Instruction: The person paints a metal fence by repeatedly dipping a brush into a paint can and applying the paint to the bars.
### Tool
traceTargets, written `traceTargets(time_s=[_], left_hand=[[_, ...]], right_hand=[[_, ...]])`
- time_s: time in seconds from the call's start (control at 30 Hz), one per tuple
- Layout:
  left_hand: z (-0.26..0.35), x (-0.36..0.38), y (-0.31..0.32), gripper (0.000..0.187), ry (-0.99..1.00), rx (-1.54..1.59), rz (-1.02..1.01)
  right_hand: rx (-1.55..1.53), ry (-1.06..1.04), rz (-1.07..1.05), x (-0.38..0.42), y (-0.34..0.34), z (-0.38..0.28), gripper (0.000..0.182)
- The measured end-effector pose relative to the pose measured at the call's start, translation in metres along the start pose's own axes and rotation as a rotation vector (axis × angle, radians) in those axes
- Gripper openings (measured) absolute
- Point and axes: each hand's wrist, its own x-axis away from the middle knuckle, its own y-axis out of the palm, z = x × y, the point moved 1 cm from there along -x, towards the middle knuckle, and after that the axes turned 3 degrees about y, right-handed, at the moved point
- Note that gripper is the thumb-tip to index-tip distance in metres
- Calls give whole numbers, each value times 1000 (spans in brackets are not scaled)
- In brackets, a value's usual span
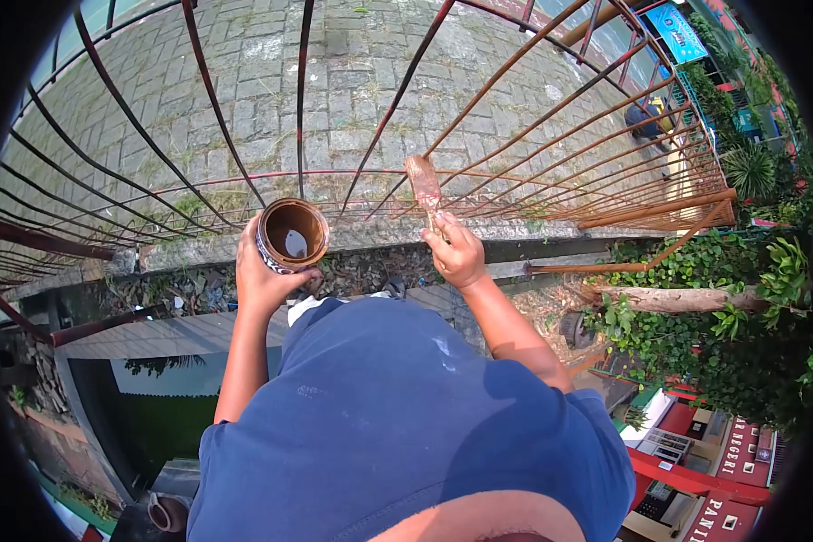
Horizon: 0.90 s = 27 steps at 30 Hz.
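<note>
The scene is lit by strong, direct daylight. Hard shadows are cast on the blue shirt (pixel 397 406), and the paved ground (pixel 352 81) beyond the fence bars (pixel 210 90) is rendered bright and slightly washed out. Heavy fisheye distortion is present: straight bars are bowed, and the frame is bounded by a black circular vignette. Focus is sharp centrally and softened toward the edges.
</note>
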Motion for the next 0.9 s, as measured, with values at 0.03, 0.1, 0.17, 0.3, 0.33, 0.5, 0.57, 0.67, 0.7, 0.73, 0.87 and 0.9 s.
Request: traceTargets(time_s=[0.03,0.1,0.17,0.3,0.33,0.5,0.57,0.67,0.7,0.73,0.87,0.9], left_hand=[[1,0,0,120,-1,-15,-3],[1,-1,-2,121,17,-23,-12],[3,-1,-5,121,24,-24,-12],[1,5,-4,121,-14,-61,-32],[2,3,-4,121,-12,-71,-28],[7,2,-6,121,-25,-47,-14],[2,1,-3,122,-11,-62,5],[2,1,-4,122,15,-53,26],[1,2,-3,122,23,-51,37],[1,2,-4,122,35,-48,49],[-2,5,-9,121,-5,-29,32],[-4,5,-9,121,-3,-31,30]], right_hand=[[8,6,-100,4,6,-1,25],[-40,1,-74,4,3,-4,26],[-68,-17,25,-2,-2,-6,26],[-65,57,-82,-6,2,-5,26],[-94,69,-77,-8,-1,-3,27],[-78,53,217,-83,-87,-6,32],[21,-10,383,-98,-114,-4,35],[59,-79,275,-97,-104,-1,39],[36,-71,151,-86,-91,1,37],[15,-62,30,-80,-84,-2,36],[-65,-54,150,-98,-111,-15,36],[-35,-65,248,-111,-125,-18,39]])
